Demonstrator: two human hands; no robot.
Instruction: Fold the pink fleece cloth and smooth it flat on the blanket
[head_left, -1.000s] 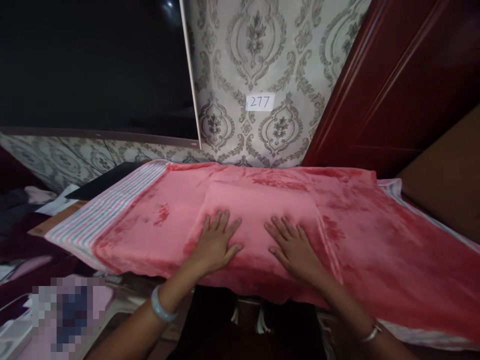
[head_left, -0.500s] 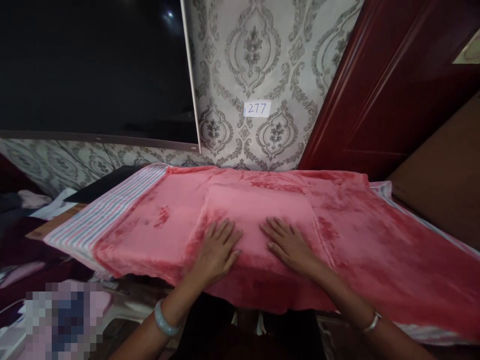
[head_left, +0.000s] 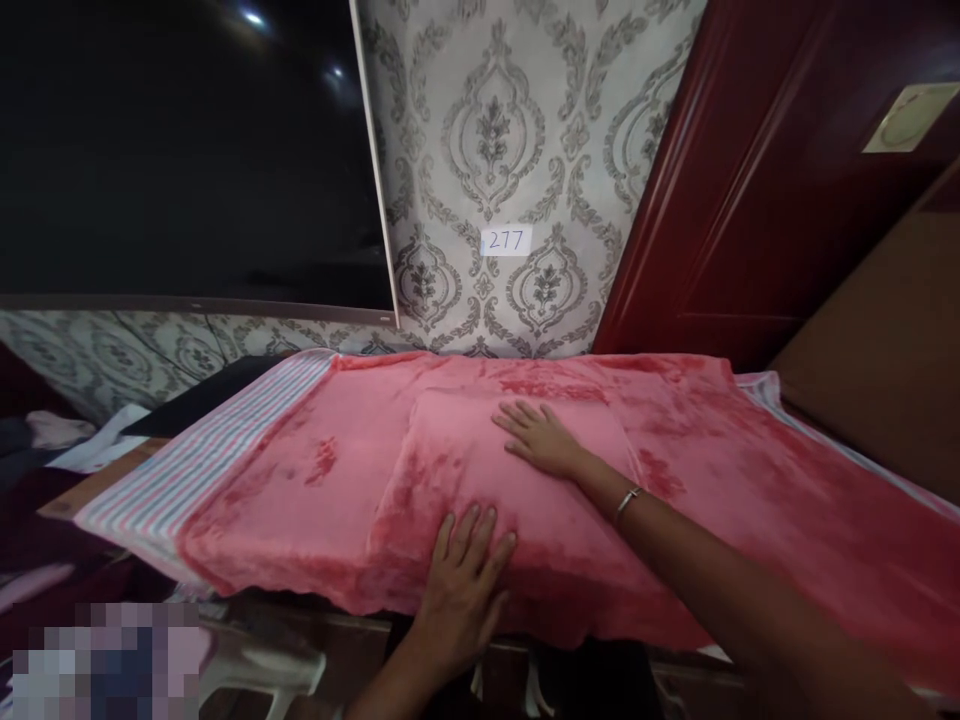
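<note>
A folded pink plush cloth (head_left: 450, 430) lies as a rectangular pad on a wider pink plush blanket (head_left: 285, 480) of the same colour. On the pad's near edge rests my left hand (head_left: 465, 580), fingers spread and palm down. My right hand (head_left: 536, 435) lies flat farther back on the pad, near its far edge, fingers apart. Neither hand grips the fabric. Under the blanket, a striped cloth (head_left: 217, 430) shows at the left end.
Behind the table is a patterned wall with a paper label (head_left: 506, 240) reading 277. A large dark screen (head_left: 187, 150) hangs at left, and a dark red door frame (head_left: 720, 200) stands at right. A white plastic stool (head_left: 262, 670) is below left.
My right hand has slid away from me and slightly left across the pad. My left hand has come back towards me to its near edge. The view has tilted slightly up.
</note>
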